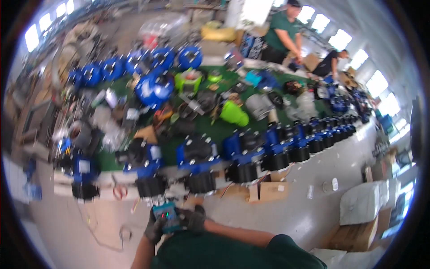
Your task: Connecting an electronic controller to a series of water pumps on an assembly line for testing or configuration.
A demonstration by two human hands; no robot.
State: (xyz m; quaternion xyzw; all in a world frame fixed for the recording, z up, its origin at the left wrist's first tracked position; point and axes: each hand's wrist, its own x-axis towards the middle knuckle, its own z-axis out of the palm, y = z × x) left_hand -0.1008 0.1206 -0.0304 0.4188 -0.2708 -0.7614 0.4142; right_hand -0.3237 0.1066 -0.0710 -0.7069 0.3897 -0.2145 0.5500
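Observation:
Close to my body I hold a teal box-shaped handheld device (170, 224) with small red and green lights on its face. My left hand (154, 228), in a dark grey glove, is closed round its left side. Against its right side is my right hand (193, 219), gloved alike, with the fingers closed on it; blur hides the fingertips. Just beyond the device, along the near table edge, stand blue-and-black motor-like units, the closest being one with a black cylindrical end (151, 186) and another blue-bodied one (198, 154).
A long green-topped table (112, 162) carries several blue units, bright green housings (234, 114) and loose parts. A person in green (282, 33) and another in dark clothes (329, 62) work at the far right. An open cardboard box (273, 191) and a cable (105, 245) lie below; wrapped boxes (363, 204) stand right.

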